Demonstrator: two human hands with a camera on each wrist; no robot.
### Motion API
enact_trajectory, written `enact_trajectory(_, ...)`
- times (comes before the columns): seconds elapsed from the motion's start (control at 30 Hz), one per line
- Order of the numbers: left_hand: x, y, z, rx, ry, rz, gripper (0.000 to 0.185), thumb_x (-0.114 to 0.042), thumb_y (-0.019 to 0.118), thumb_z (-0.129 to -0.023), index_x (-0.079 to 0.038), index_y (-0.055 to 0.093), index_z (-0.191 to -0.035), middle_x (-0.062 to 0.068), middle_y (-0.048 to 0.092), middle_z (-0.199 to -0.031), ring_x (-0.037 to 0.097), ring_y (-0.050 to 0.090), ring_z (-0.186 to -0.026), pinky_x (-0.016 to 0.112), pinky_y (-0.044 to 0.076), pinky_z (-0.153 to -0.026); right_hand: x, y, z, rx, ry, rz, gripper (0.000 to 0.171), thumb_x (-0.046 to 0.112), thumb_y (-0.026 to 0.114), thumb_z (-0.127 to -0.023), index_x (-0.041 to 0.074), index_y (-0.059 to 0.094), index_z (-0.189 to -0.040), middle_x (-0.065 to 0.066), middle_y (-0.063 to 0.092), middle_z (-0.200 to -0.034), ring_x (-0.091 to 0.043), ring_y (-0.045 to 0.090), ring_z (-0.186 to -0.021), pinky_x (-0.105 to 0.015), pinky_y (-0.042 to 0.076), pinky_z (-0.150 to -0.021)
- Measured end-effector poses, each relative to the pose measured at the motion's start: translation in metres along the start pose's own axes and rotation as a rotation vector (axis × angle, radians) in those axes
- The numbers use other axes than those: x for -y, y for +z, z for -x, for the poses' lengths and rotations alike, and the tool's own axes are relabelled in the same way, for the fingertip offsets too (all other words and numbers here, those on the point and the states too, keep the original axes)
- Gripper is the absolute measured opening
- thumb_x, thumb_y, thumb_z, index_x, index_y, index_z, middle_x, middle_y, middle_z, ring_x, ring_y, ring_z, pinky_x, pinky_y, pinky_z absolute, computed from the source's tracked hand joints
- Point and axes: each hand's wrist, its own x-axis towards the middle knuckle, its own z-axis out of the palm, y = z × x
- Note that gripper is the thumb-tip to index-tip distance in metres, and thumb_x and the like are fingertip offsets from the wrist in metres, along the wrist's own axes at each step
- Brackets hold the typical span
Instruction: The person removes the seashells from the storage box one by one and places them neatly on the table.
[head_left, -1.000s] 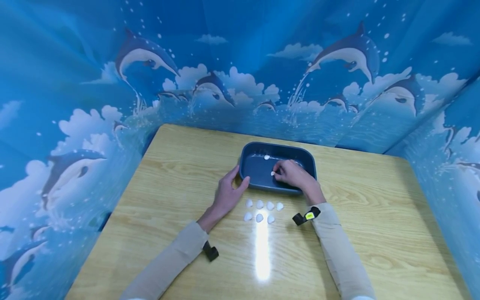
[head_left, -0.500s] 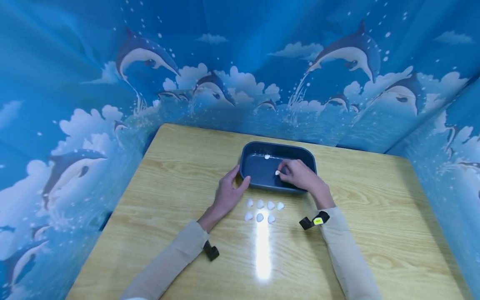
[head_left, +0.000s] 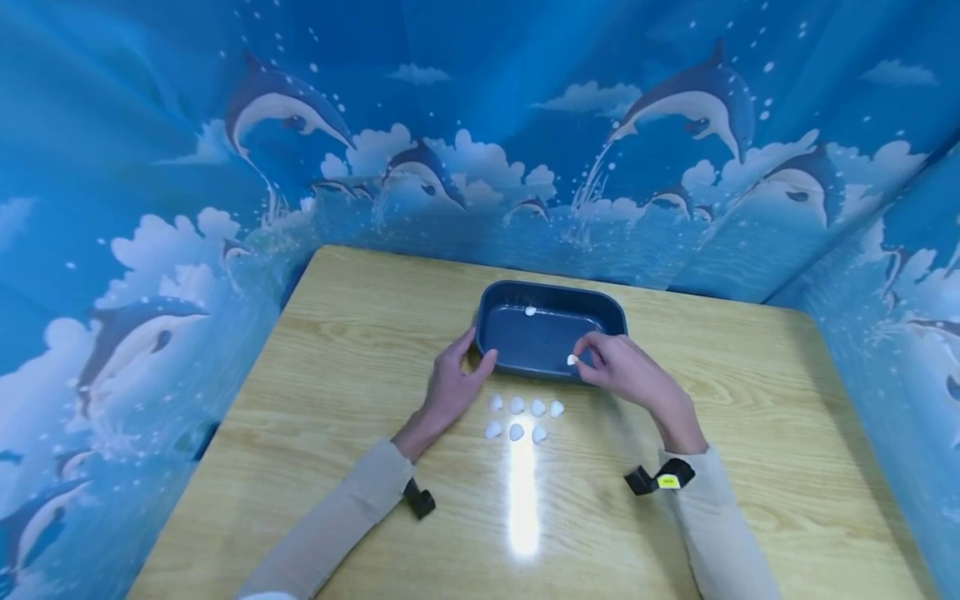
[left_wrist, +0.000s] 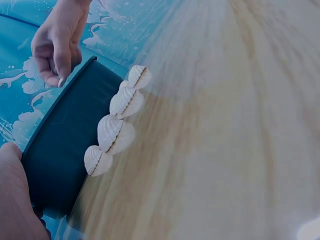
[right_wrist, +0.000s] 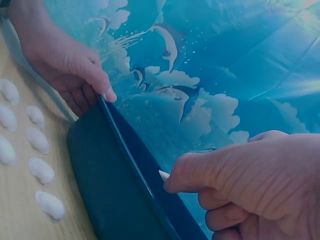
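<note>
White shell [head_left: 572, 360] pinched between thumb and fingertips of right hand [head_left: 628, 375], held above near rim of dark blue tub [head_left: 551, 336], toward the counter's [head_left: 337, 350] far edge. Left hand [head_left: 450, 385], fingers curled round the tub's left corner. Seven shells [head_left: 523, 418] lie just before the tub.

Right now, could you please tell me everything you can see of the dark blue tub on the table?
The dark blue tub is a shallow rectangular basin with rounded corners and a thin rolled rim, plastic by its look. It sits upright on the wooden table. One white shell lies inside near the far wall. The left hand grips its near left corner; the right hand hovers over the near rim.
</note>
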Motion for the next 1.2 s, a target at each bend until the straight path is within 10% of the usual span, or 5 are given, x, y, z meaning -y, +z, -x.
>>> enact_trajectory(0.63,0.001,0.002,-0.002,-0.005,-0.003,-0.001,0.071,-0.046,0.063,-0.104,-0.004,0.041,-0.157,0.013,0.041,-0.163,0.024,0.038,-0.152,0.039,0.035,-0.123,0.0,0.026,0.056,0.029,0.004,-0.022,0.013,0.003,0.069,-0.096,0.002,0.07,-0.109,0.007,0.043,-0.065,-0.004,0.038,-0.056,-0.022,0.033,-0.049)
enact_trajectory(1.2,0.002,0.002,-0.001,-0.011,-0.03,-0.028,0.067,-0.037,0.065,-0.104,-0.004,0.041,-0.157,0.014,0.042,-0.163,0.024,0.039,-0.151,0.041,0.036,-0.122,-0.024,0.058,0.045,0.047,0.083,0.121,0.019,0.004,0.071,-0.093,0.002,0.071,-0.111,0.006,0.058,-0.077,-0.008,0.047,-0.064,-0.023,0.04,-0.053)
